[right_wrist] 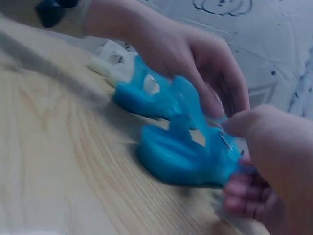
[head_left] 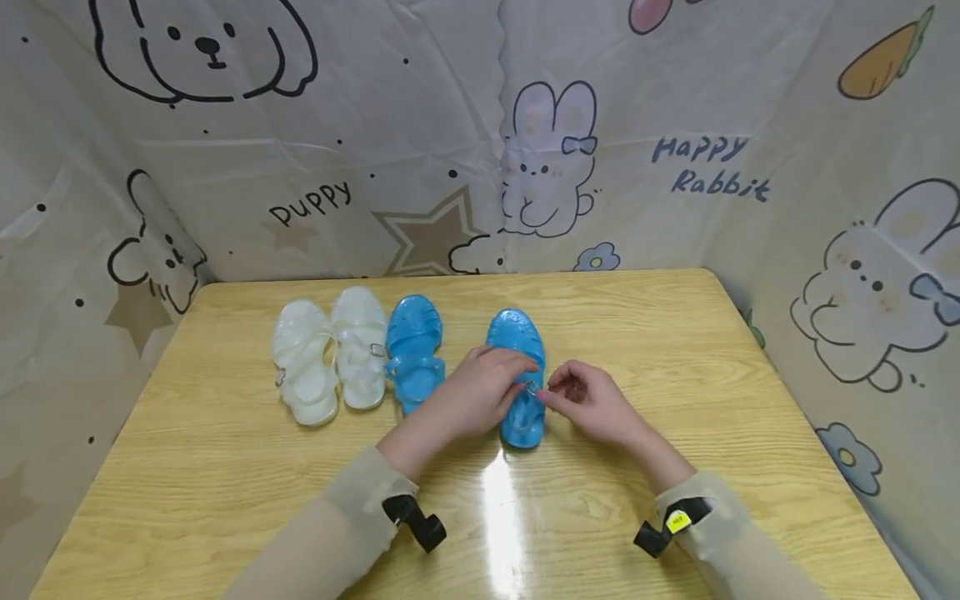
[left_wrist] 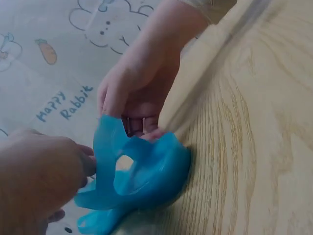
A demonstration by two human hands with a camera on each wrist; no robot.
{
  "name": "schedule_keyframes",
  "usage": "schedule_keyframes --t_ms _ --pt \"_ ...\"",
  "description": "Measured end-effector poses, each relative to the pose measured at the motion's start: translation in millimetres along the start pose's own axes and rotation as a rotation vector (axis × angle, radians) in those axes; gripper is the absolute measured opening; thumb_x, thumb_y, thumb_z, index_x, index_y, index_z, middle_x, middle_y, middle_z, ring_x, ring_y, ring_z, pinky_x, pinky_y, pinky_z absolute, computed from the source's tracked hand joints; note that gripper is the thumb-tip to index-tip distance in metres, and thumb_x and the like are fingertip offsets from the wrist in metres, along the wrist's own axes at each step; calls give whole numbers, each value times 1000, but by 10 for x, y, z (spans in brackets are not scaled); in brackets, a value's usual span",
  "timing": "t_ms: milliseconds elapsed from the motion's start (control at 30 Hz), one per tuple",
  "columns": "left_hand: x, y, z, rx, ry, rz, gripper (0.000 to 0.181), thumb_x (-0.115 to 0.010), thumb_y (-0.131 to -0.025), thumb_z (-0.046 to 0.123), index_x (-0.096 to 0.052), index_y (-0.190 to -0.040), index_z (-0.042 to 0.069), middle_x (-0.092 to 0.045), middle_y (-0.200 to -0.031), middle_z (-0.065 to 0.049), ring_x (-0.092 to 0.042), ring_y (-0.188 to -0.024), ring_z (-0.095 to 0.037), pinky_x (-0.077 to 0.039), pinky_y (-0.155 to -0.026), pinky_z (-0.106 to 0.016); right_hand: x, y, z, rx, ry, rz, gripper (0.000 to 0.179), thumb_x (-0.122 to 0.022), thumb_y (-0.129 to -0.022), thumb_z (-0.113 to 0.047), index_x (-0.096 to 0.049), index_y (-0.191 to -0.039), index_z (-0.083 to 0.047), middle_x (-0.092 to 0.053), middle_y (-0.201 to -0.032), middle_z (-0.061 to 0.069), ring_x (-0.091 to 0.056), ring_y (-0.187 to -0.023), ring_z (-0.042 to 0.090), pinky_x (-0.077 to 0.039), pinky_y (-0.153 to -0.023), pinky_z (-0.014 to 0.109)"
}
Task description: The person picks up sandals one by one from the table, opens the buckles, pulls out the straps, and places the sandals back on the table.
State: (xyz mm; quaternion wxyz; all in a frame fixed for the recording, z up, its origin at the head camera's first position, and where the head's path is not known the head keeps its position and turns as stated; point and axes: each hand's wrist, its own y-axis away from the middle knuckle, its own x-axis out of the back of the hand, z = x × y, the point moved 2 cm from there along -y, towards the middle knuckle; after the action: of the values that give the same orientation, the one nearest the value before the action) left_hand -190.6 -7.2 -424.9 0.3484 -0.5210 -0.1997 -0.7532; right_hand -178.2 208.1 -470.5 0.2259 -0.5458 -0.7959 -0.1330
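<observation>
While left hand (head_left: 487, 385) is gripping strap (left_wrist: 104, 159) of blue jelly sandal (head_left: 521, 423) just right of head view's centre, right hand (head_left: 592, 404) is pinching it beside silver buckle (head_left: 532, 388). Best: keeping strap flat, pulling lightly, bracing sandal against wood-grain table (head_left: 600, 508).

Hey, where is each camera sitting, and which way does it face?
Head: worn on the head, facing forward and down at the table and handled blue sandal; left hand, right hand and sleeves show.
Left wrist: worn there, facing the person's right, past that sandal to the wall cloth; both hands show, the left nearer.
Right wrist: worn there, facing left, toward the other blue sandal and white sandals; both hands show, the right nearer.
Shared: both wrist views show both hands at the handled blue sandal.
</observation>
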Motion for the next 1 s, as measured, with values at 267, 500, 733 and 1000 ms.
schedule_keyframes --t_ms 267,500,733,1000 --pt "-104 -140 -68 31 3 -128 31 -62 -110 28 -71 -137 17 -69 -135 3 -55 -134 -21 -34 -116 -57 -102 41 -117 -100 142 -38 28 -72 -103 -35 -68 -94 -9 -64 -78 0 -56 -67 16 -47 -57 28" --pt "-152 -141 -156 2 23 -94 24 -70 -105 35 -78 -125 24 -73 -120 13 -58 -121 -15 -37 -110 -48 -95 66 -203 -51 181 -56 20 -68 -106 -25 -72 -95 -10 -67 -80 1 -58 -68 14 -50 -60 28" --pt "-203 -105 -198 -136 -30 -29 29 -63 -108 40 -76 -120 17 -73 -114 7 -62 -119 -15 -27 -124 -46 -55 77 -172 -67 50 -3 14 -67 -106 -14 -71 -97 -4 -66 -81 8 -56 -69 17 -48 -58 27" --pt "-321 -62 -182 -162 33 48 30 -60 -109 40 -71 -118 13 -70 -107 4 -64 -98 -11 -55 -87 -29 26 85 -9 -292 -490 -45 19 -64 -105 -3 -68 -109 16 -71 -90 9 -63 -76 15 -57 -67 26"
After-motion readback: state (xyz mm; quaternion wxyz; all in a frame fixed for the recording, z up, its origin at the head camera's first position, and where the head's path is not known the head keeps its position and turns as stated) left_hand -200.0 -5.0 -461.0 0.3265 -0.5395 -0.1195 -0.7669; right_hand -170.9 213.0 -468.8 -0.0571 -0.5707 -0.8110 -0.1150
